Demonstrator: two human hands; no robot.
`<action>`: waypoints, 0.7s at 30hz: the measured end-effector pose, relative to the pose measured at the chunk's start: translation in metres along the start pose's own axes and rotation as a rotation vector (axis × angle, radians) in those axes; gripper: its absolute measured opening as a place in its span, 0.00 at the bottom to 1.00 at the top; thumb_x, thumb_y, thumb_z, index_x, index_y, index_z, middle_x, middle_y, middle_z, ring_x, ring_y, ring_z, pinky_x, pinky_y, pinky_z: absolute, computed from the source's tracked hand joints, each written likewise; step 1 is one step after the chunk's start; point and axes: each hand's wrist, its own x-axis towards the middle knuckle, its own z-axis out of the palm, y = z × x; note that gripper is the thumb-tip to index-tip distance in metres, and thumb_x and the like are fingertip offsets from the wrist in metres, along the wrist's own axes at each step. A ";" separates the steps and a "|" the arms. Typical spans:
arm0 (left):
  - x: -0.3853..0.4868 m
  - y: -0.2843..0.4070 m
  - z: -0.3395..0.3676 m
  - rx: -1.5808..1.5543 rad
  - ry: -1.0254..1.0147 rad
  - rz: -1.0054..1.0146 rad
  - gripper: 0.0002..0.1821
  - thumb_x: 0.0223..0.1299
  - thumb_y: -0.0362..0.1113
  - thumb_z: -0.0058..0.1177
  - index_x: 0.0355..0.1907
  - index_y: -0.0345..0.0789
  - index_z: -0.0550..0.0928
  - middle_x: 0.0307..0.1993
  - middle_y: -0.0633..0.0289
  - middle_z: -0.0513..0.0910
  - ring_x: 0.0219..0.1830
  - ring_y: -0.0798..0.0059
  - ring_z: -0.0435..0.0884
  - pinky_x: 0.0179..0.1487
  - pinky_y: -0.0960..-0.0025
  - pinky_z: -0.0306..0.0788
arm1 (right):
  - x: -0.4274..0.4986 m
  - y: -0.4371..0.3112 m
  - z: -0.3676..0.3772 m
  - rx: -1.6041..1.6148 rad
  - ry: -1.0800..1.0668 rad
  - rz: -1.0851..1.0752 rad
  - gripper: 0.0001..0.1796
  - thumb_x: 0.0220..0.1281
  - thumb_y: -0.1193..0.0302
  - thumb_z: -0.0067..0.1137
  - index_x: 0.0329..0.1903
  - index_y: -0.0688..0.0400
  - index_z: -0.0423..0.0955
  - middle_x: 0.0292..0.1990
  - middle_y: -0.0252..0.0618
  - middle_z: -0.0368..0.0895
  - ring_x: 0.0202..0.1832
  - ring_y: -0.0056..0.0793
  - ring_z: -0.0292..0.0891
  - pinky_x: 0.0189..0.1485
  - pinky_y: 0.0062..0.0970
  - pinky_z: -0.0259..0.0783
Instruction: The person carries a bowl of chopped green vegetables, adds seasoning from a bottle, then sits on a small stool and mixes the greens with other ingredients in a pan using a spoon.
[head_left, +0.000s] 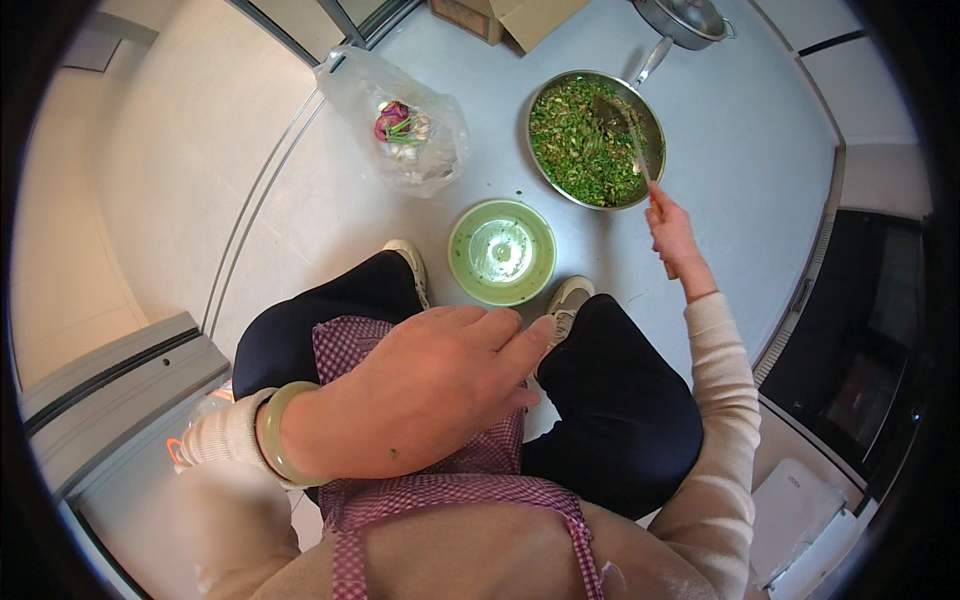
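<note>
My right hand (673, 234) grips the handle of a cooking spatula (637, 142). The spatula's head rests in a mix of finely chopped greens and brown bits (581, 146). That mix fills much of a steel frying pan (655, 154) on the floor, its handle pointing away from me. My left hand (427, 382) hovers over my lap, back upward, index finger and thumb apart from the rest. Nothing shows in it, though the palm is hidden. Between my shoes, beyond this hand, a green bowl (463, 259) holds only small green scraps.
A clear plastic bag (442, 161) with red onions (391, 124) and garlic lies left of the pan. Farther off are a cardboard box (536, 22) and a lidded steel pan (686, 26). A sliding-door track (262, 187) runs along the left; a black-fronted appliance (847, 322) stands right.
</note>
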 end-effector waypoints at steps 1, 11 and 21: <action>-0.001 0.000 0.001 -0.020 0.024 0.024 0.29 0.58 0.39 0.63 0.59 0.25 0.73 0.34 0.57 0.75 0.38 0.63 0.79 0.41 0.64 0.74 | 0.001 -0.001 -0.007 -0.018 0.019 0.021 0.31 0.69 0.73 0.50 0.74 0.50 0.62 0.36 0.43 0.83 0.18 0.28 0.71 0.21 0.32 0.73; -0.004 -0.003 -0.006 -0.024 -0.003 0.001 0.29 0.58 0.38 0.63 0.59 0.26 0.73 0.36 0.56 0.76 0.38 0.61 0.79 0.42 0.64 0.74 | 0.045 0.002 -0.062 0.397 -0.493 0.650 0.07 0.69 0.68 0.52 0.35 0.53 0.66 0.21 0.28 0.67 0.15 0.15 0.61 0.12 0.19 0.60; 0.004 -0.016 -0.019 -0.052 -0.075 -0.094 0.30 0.59 0.39 0.63 0.62 0.29 0.73 0.44 0.54 0.79 0.42 0.58 0.81 0.47 0.62 0.76 | 0.051 0.056 0.050 1.681 -0.732 0.649 0.10 0.74 0.67 0.52 0.52 0.55 0.71 0.26 0.30 0.68 0.17 0.10 0.59 0.12 0.10 0.56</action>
